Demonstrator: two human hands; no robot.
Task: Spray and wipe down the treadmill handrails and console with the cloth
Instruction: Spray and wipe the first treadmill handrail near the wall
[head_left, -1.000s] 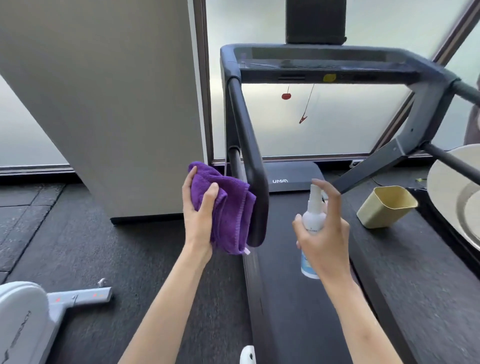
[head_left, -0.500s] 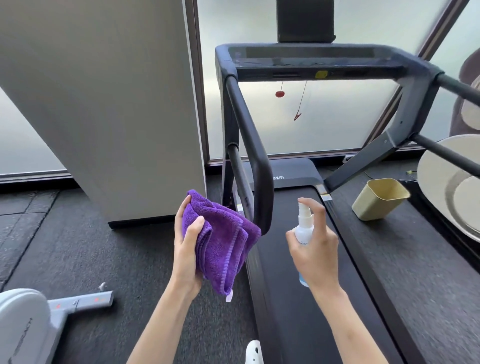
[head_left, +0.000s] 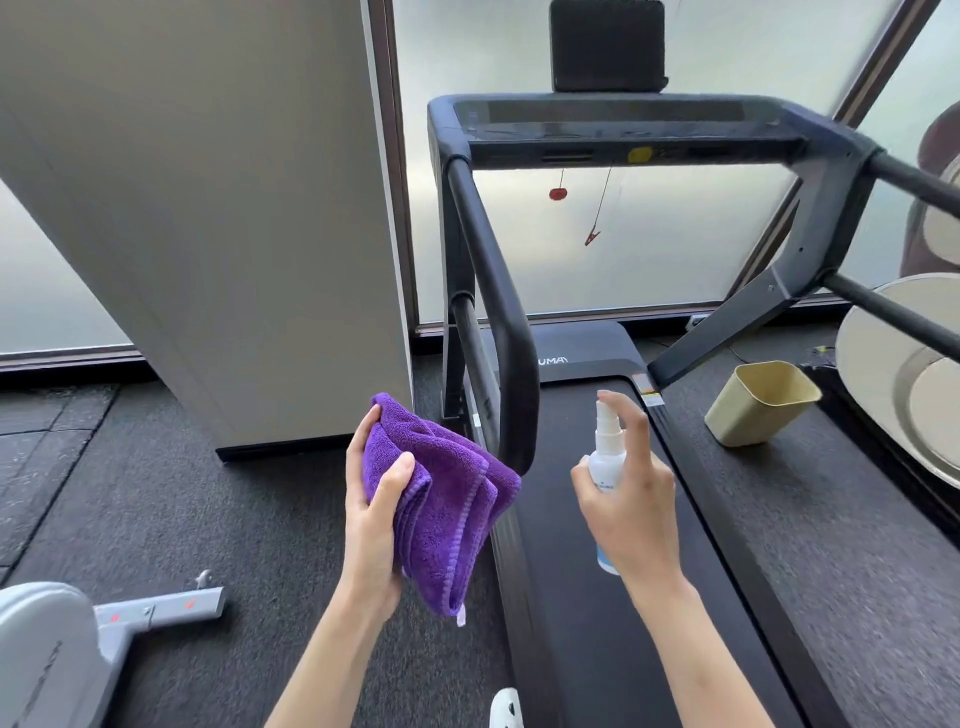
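Lowered off the handrail (head_left: 498, 291), left hand (head_left: 371, 525) holds cloth (head_left: 447, 499); right hand (head_left: 631, 499) half-hides its gripped bottle (head_left: 607, 457).

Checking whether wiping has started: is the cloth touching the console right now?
No, the left hand holds the cloth low beside the handrail, well below the console.
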